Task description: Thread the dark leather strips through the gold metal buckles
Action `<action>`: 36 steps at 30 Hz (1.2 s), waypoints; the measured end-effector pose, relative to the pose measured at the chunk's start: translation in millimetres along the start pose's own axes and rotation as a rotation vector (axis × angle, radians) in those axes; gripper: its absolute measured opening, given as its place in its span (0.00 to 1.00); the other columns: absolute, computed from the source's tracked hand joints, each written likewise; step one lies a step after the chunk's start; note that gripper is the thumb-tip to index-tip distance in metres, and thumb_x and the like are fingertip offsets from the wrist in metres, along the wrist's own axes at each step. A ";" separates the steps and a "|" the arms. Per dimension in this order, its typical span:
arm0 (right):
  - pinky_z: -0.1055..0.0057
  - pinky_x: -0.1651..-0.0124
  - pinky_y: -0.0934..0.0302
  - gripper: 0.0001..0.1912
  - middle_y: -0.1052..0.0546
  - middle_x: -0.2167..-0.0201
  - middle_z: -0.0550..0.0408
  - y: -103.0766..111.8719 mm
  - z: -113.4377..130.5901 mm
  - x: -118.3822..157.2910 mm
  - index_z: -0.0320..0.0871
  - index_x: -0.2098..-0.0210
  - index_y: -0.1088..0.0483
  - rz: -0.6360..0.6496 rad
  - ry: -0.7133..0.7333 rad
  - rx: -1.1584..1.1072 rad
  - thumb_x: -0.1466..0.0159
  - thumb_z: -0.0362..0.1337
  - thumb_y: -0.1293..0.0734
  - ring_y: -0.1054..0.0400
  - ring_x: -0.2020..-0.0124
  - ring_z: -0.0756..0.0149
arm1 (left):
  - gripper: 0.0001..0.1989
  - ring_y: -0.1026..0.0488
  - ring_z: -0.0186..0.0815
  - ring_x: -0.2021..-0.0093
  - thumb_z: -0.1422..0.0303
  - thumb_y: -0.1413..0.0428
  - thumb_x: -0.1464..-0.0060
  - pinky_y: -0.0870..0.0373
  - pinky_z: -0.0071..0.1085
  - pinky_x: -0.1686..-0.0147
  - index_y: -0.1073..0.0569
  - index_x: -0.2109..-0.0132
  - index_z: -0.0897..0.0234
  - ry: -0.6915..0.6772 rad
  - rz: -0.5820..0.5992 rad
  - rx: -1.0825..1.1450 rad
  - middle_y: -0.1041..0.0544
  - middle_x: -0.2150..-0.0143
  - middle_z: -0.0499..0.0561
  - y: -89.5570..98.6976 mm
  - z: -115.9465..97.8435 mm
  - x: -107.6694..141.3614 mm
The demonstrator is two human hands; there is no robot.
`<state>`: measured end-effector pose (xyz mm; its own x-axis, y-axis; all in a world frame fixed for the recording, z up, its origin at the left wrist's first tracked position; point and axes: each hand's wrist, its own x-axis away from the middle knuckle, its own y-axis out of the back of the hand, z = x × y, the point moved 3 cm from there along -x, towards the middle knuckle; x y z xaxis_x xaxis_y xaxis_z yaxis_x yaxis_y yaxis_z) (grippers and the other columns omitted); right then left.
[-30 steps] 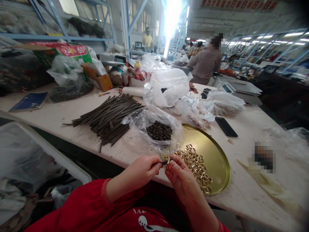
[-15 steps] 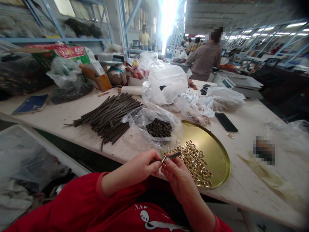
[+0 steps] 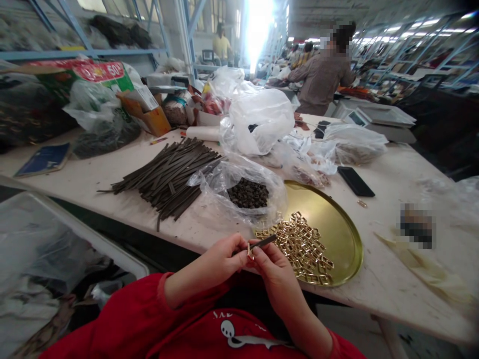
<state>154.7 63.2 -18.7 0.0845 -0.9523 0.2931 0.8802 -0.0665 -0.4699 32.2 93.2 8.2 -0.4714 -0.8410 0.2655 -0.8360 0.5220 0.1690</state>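
Note:
In front of my body, both hands are pinched close together around a narrow dark strap (image 3: 265,242) and a small gold buckle (image 3: 249,251). My left hand (image 3: 229,253) is closed on the strap at the buckle's left side. My right hand (image 3: 276,265) is closed on the strap just right of the buckle, its thumb close to the metal; the strap's end sticks out above the fingers. The strap seems to run through the buckle, though fingertips cover part of it. Beside the right hand, many loose gold buckles (image 3: 305,249) lie on a round gold tray (image 3: 346,239).
A pile of dark straps (image 3: 168,174) lies left of an open plastic bag (image 3: 213,182) of small dark pieces (image 3: 249,193). Behind are white plastic bags (image 3: 262,119). A black phone (image 3: 355,181) lies right. A white-rimmed bin (image 3: 93,234) stands left. A person (image 3: 324,77) works further back.
The gold buckle has turned more upright and sits nearer the left fingertips. Less of the strap shows between the hands. The camera view has shifted slightly.

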 end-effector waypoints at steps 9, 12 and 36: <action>0.68 0.60 0.37 0.09 0.25 0.67 0.54 -0.9 13.4 -2.2 0.46 0.63 0.27 -0.048 0.352 0.533 0.40 0.39 0.37 0.32 0.64 0.65 | 0.09 0.42 0.28 0.74 0.63 0.49 0.49 0.44 0.24 0.74 0.38 0.70 0.64 -0.011 -0.030 0.013 0.37 0.75 0.42 3.4 4.3 -1.3; 0.68 0.57 0.38 0.09 0.28 0.63 0.52 2.7 21.4 0.7 0.46 0.61 0.28 -0.100 0.632 0.773 0.40 0.34 0.38 0.33 0.60 0.63 | 0.07 0.43 0.28 0.74 0.65 0.49 0.49 0.45 0.24 0.74 0.37 0.71 0.65 -0.021 -0.091 -0.080 0.38 0.75 0.42 4.3 4.5 -2.6; 0.74 0.70 0.47 0.06 0.36 0.75 0.59 5.5 46.0 11.7 0.44 0.75 0.38 0.383 0.433 0.905 0.43 0.31 0.36 0.42 0.72 0.71 | 0.07 0.42 0.25 0.77 0.66 0.45 0.54 0.49 0.22 0.78 0.33 0.70 0.66 0.102 -0.065 0.193 0.36 0.77 0.41 -15.8 17.4 17.3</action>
<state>182.0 65.3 20.5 0.4125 -0.8992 -0.1461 0.8639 0.3353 0.3758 32.3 67.9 -6.4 -0.3921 -0.8480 0.3564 -0.9065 0.4221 0.0069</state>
